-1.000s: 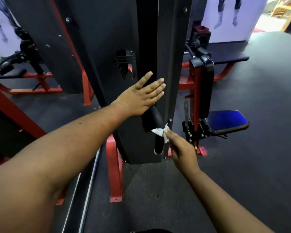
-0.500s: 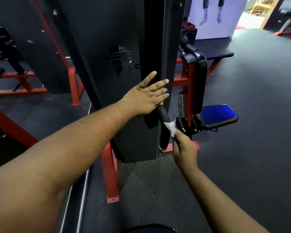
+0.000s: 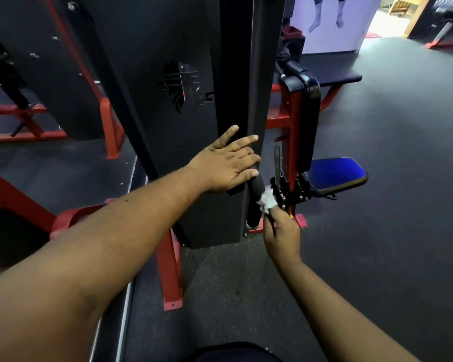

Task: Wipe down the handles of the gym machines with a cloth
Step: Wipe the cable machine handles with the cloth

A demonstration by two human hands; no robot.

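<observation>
The black padded bar handle (image 3: 255, 198) hangs nearly upright just left of my right hand (image 3: 281, 235) — which pinches the crumpled white cloth (image 3: 267, 200) against it. My left hand (image 3: 226, 163), fingers straight, rests flat on its top — wiping runs downward.

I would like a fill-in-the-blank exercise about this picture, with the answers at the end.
1. The right hand pinches a white ____ against the black handle.
2. The left hand rests with straight fingers on the ____ end of the handle.
3. The seat to the right of the handle is ____ in colour.

Answers: cloth; upper; blue
</observation>
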